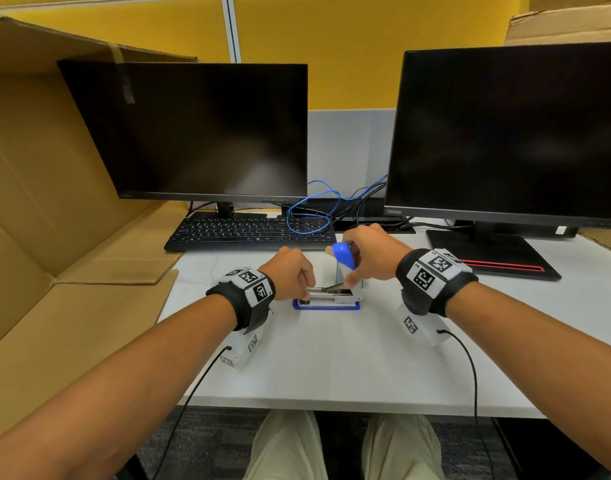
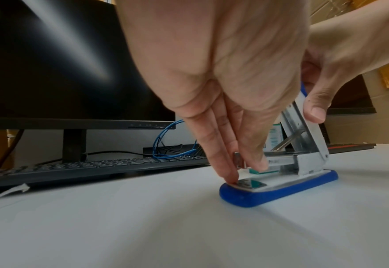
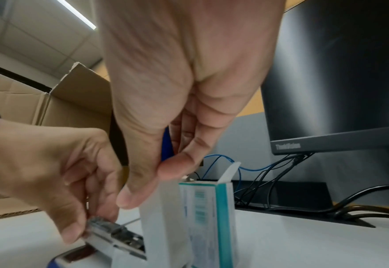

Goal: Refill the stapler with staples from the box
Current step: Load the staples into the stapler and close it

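The stapler [image 1: 326, 299], blue base with a metal magazine, lies on the white desk with its blue-and-white lid [image 1: 344, 259] swung upright. My right hand [image 1: 352, 273] grips the raised lid between thumb and fingers; the same hand [image 3: 157, 181] and lid [image 3: 161, 226] fill the right wrist view. My left hand [image 1: 307, 289] pinches the front end of the magazine [image 2: 280, 160], one fingertip down on the base [image 2: 280, 190]. Whether a staple strip lies under those fingers is hidden. The teal-and-white staple box [image 3: 207, 217] stands upright just behind the stapler, its top flap open.
A black keyboard [image 1: 248, 232] and two dark monitors [image 1: 200, 133] stand at the back, with blue and black cables [image 1: 311, 209] between them. A large open cardboard box [image 1: 37, 202] lines the left side. A black monitor base [image 1: 491, 251] sits to the right.
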`<action>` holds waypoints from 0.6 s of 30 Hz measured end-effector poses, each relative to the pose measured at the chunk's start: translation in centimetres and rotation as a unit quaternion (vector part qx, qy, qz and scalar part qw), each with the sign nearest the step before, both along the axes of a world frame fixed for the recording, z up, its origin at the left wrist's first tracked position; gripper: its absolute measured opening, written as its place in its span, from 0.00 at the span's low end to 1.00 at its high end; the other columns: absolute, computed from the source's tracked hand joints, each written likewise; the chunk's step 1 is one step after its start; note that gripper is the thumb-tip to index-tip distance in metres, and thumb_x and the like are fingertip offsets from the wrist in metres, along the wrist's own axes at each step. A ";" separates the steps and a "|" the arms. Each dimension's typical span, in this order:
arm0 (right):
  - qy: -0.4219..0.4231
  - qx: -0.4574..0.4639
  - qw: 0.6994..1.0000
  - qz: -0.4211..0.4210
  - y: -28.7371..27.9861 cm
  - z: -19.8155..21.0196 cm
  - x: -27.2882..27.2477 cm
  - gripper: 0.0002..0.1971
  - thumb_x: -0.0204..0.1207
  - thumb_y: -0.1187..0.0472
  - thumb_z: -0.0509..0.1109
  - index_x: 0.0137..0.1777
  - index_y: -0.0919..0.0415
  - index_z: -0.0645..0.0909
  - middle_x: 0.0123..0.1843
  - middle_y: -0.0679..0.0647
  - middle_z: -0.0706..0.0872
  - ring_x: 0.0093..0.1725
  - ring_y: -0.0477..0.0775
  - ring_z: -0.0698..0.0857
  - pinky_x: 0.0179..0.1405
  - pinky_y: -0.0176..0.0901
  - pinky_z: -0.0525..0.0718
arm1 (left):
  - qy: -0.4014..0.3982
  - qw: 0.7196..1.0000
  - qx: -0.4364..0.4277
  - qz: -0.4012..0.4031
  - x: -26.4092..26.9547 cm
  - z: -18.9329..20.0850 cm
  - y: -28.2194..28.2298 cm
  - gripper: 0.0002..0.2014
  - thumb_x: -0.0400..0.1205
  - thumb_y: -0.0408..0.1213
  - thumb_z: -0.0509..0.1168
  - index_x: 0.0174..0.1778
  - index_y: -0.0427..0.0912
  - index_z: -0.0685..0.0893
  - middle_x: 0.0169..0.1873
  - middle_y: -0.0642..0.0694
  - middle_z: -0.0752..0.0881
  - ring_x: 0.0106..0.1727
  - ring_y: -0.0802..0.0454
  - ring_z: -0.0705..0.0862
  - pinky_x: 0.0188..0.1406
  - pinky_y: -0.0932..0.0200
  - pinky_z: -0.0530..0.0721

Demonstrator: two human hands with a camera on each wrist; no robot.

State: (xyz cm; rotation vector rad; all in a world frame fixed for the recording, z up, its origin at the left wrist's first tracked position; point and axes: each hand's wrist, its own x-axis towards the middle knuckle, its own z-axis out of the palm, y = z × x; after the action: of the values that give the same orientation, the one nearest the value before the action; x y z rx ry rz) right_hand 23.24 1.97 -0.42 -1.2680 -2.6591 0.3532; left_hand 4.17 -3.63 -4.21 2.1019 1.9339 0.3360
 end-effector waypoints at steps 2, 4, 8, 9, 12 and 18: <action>0.004 -0.006 1.000 0.007 -0.4 -0.5 -0.8 0.22 0.59 0.53 0.87 0.46 0.59 0.82 0.42 0.53 0.84 0.51 0.54 0.75 0.48 0.48 0.78 | -0.018 1.000 0.002 0.010 -0.1 -0.2 0.0 0.12 0.68 0.34 0.80 0.46 0.40 0.90 0.41 0.44 0.94 0.41 0.53 0.89 0.52 0.61 0.84; -0.001 -0.008 1.000 0.018 -0.7 -0.7 -1.6 0.21 0.59 0.53 0.87 0.48 0.63 0.86 0.41 0.53 0.86 0.47 0.53 0.79 0.51 0.50 0.84 | -0.029 0.999 0.007 0.018 -0.2 -0.4 0.0 0.13 0.68 0.36 0.80 0.45 0.39 0.88 0.41 0.46 0.94 0.44 0.52 0.89 0.59 0.57 0.81; -0.024 -0.001 0.999 0.043 -0.8 -1.4 -2.7 0.20 0.61 0.53 0.86 0.51 0.62 0.90 0.41 0.51 0.85 0.41 0.51 0.81 0.41 0.41 0.84 | -0.059 0.998 0.004 0.038 -0.7 -0.7 0.0 0.20 0.63 0.38 0.83 0.47 0.45 0.82 0.38 0.49 0.93 0.41 0.53 0.87 0.55 0.54 0.84; -0.027 0.004 0.999 0.046 -0.8 -1.7 -2.9 0.20 0.61 0.53 0.86 0.51 0.61 0.91 0.39 0.50 0.83 0.42 0.51 0.80 0.38 0.38 0.80 | -0.078 0.996 -0.009 0.041 -0.9 -0.7 -0.1 0.24 0.62 0.38 0.84 0.51 0.45 0.82 0.39 0.48 0.93 0.40 0.52 0.89 0.52 0.54 0.86; -0.040 0.008 0.998 0.055 -0.7 -2.1 -3.4 0.20 0.59 0.51 0.86 0.50 0.58 0.92 0.33 0.43 0.76 0.44 0.51 0.78 0.39 0.42 0.80 | -0.107 0.993 -0.027 0.034 -1.4 -0.7 -0.3 0.31 0.61 0.39 0.85 0.58 0.44 0.82 0.42 0.45 0.93 0.44 0.48 0.92 0.52 0.52 0.89; -0.063 0.013 0.995 0.074 -0.3 -2.5 -3.9 0.22 0.60 0.49 0.85 0.53 0.58 0.92 0.31 0.41 0.75 0.40 0.51 0.77 0.47 0.50 0.87 | -0.068 0.997 -0.007 0.023 -1.1 -0.7 -0.1 0.22 0.62 0.45 0.84 0.49 0.42 0.89 0.40 0.44 0.94 0.43 0.46 0.91 0.53 0.49 0.89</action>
State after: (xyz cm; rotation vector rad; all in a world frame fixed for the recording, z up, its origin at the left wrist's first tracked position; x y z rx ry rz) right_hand 19.33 1.70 -2.90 -1.1240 -2.8630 0.2651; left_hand 3.04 -3.77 -4.90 1.9731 1.9026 0.4620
